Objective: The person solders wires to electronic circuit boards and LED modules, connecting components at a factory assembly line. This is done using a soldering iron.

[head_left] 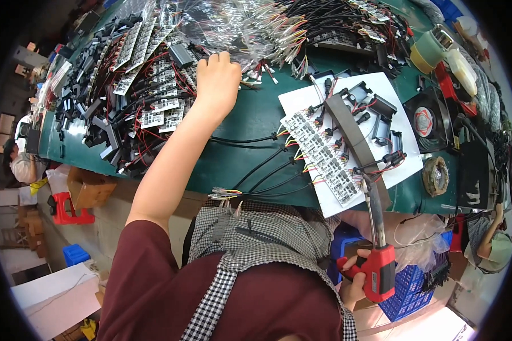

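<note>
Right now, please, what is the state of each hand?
Left hand: fingers curled near a black casing; whether holding anything cannot be told.
Right hand: closed on the red soldering tool.

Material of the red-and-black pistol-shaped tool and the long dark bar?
Red-and-black pistol-shaped tool: smooth coloured shell suggests moulded plastic; its shiny silvery tube looks metal. Long dark bar: matte, uniform, straight-edged; perhaps metal or wood, can't tell.

Bare tabletop (257, 108) left of white sheet (328, 204), black cables (246, 140) crossing it
</note>
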A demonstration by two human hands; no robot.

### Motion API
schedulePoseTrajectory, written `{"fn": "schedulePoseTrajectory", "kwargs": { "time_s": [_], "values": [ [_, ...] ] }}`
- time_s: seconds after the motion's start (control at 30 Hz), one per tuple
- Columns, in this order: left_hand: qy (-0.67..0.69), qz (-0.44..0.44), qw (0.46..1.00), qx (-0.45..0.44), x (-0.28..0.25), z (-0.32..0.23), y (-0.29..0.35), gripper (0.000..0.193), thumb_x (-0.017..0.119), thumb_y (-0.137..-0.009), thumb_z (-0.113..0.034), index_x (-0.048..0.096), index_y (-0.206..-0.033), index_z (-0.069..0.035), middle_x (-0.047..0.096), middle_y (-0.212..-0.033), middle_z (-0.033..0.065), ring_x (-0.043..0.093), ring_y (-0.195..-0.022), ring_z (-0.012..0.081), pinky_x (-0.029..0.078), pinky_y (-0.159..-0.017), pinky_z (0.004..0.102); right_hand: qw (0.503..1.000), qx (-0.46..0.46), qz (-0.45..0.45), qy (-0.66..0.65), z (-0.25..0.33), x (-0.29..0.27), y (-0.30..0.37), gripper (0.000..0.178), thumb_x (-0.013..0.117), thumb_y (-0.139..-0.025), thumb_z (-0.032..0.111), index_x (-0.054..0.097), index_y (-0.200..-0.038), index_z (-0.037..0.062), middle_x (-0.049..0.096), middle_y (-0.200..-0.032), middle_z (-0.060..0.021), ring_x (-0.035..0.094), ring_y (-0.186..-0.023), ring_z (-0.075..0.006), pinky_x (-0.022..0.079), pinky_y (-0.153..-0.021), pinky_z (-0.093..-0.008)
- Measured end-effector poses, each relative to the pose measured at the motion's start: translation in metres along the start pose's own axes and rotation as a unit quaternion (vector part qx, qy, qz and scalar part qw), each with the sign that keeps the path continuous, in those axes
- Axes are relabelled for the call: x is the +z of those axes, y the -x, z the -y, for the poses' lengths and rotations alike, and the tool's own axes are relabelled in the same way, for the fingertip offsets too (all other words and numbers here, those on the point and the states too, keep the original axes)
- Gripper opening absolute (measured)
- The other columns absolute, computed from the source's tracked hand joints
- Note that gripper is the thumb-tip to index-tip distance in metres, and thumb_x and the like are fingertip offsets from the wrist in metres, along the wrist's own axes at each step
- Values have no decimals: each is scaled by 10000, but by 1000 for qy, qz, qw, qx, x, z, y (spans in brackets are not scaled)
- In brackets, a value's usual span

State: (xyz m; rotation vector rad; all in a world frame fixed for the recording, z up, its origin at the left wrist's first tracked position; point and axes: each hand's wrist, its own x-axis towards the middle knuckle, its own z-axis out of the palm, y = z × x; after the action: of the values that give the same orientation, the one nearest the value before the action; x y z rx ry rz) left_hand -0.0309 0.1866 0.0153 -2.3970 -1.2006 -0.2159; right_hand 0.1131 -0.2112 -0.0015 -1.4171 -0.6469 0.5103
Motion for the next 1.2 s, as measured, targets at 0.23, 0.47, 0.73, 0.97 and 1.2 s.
{"fn": "schedulePoseTrajectory", "kwargs": {
  "time_s": [0.23,0.47,0.73,0.97,1.2],
  "values": [
    [181,-179,965,-57,-46,-2,5,74,606,-760,-89,659,-808,-73,534,-832,102,579,-791,281,485,-667,365,999,2,-44,1,0,-7,8,544,608,-830,394,455,-1107,-49,554,-1019,-143,525,-615,-158,415,-527,-258],
    [481,-139,843,199,-106,-37,66,309,507,-701,93,673,-946,4,642,-1014,166,625,-932,296,496,-805,346,993,-11,-97,-59,21,11,-8,449,627,-822,258,444,-1130,-12,526,-803,-62,502,-703,-127,431,-649,-259],
    [744,99,549,369,-104,-91,104,339,481,-589,74,648,-877,16,648,-953,139,640,-894,281,512,-802,360,992,-1,-66,-111,29,46,-44,464,634,-751,-95,418,-1150,1,512,-963,-75,582,-965,-182,497,-807,-284],
    [666,42,589,456,-94,-97,116,182,580,-620,-11,624,-795,9,639,-953,118,631,-853,271,527,-745,353,994,12,-84,-73,37,56,-55,479,647,-748,-89,424,-1166,-18,462,-1074,-89,629,-850,-245,526,-721,-302],
    [580,-80,634,506,-97,-101,121,142,615,-641,-65,610,-758,15,637,-928,107,632,-855,237,537,-671,312,991,-63,-101,-64,39,58,-61,481,631,-743,-115,418,-1165,-23,473,-1061,-90,624,-820,-221,530,-731,-337]
  ]
}}
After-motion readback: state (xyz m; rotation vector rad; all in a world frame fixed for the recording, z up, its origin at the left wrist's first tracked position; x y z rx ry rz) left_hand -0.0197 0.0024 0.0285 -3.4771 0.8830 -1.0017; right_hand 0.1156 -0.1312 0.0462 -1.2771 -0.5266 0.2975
